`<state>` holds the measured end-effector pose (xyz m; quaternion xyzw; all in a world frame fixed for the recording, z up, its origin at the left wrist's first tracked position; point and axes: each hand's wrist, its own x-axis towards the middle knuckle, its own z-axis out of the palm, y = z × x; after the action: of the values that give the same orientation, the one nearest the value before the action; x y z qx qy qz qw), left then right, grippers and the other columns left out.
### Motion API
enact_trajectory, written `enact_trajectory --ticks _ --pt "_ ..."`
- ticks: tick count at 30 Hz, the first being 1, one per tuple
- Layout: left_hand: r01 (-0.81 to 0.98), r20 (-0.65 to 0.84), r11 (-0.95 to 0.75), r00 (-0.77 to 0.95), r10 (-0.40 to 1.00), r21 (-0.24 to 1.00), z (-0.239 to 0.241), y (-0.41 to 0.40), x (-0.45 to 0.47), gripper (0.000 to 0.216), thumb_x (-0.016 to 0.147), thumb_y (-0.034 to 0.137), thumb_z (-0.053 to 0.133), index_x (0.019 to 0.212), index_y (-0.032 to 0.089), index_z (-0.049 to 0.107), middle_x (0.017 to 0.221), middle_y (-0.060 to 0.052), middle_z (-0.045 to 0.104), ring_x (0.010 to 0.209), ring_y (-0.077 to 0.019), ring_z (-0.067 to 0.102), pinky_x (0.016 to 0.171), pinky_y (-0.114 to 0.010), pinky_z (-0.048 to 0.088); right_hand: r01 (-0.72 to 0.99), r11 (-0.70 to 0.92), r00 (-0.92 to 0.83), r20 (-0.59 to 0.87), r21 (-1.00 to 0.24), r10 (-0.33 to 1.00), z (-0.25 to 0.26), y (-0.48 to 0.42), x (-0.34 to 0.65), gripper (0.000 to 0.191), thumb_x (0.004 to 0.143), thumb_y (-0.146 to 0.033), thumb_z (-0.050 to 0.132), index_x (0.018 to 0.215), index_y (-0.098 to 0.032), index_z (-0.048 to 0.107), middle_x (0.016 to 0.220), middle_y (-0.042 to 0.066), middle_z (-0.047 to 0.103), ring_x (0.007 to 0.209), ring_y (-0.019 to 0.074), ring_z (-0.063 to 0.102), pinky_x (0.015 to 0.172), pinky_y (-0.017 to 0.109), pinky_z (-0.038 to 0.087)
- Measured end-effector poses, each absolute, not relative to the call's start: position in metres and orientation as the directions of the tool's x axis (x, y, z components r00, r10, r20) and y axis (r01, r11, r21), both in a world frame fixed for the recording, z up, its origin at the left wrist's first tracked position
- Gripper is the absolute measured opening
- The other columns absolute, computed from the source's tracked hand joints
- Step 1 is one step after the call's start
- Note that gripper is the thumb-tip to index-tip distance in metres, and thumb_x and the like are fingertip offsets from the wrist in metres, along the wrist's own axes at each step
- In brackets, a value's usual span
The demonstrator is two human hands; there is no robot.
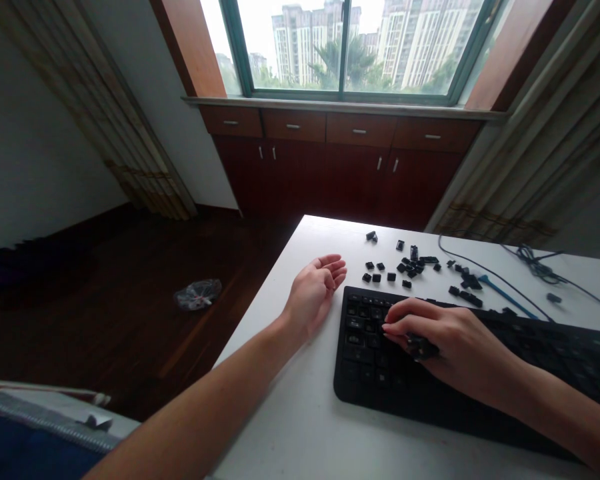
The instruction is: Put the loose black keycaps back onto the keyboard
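A black keyboard lies on the white table, with several key positions at its left end looking bare of caps. Over that end is my right hand, its thumb and forefinger pinched together at the keys. Dark pieces that look like black keycaps are tucked under its curled fingers; what sits at the fingertips is too small to make out. My left hand rests on its side on the table, left of the keyboard's corner, fingers loosely bent with nothing in them. Several loose keycaps are scattered behind the keyboard.
A blue stick-like tool lies behind the keyboard, near a dark cable. The table's left edge drops to a dark wooden floor, where a clear plastic bag lies. Wooden cabinets stand beneath the window.
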<state>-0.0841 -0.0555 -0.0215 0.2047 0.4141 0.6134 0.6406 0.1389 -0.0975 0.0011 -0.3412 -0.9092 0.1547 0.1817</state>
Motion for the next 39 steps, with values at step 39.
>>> enact_trajectory --ticks 39 --pt "0.267 0.437 -0.485 0.220 0.872 0.833 -0.017 -0.077 -0.089 0.020 0.079 0.034 0.080 0.094 0.020 0.078 0.082 -0.006 0.074 0.069 -0.0155 0.062 0.068 -0.028 0.050 0.413 0.413 -0.391 0.252 -0.811 0.885 0.019 -0.075 0.117 0.020 0.092 -0.040 0.063 0.101 -0.022 0.066 0.089 0.002 0.071 0.078 0.0155 0.065 0.070 0.027 0.050"
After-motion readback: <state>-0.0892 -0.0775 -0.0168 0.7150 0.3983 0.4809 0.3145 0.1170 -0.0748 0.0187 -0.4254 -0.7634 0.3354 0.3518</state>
